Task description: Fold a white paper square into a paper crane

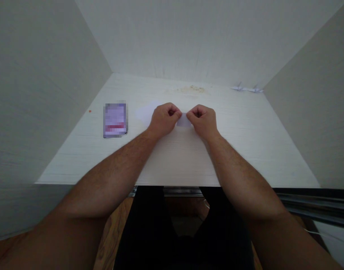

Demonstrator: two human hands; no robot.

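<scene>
My left hand [166,118] and my right hand [202,119] meet near the middle of the white tabletop. Between them is a small pale lilac piece of paper [184,120], its upper corners pinched by thumb and forefinger on each side. Both hands are closed, fingers curled under. Just left of my left hand lies a whitish sheet of paper [145,113], partly covered by that hand.
A blurred-out flat device [115,120] with a lit purple screen lies at the left. Small folded white paper shapes [247,89] rest along the back wall at right. A brownish stain [192,89] marks the back. Walls enclose three sides.
</scene>
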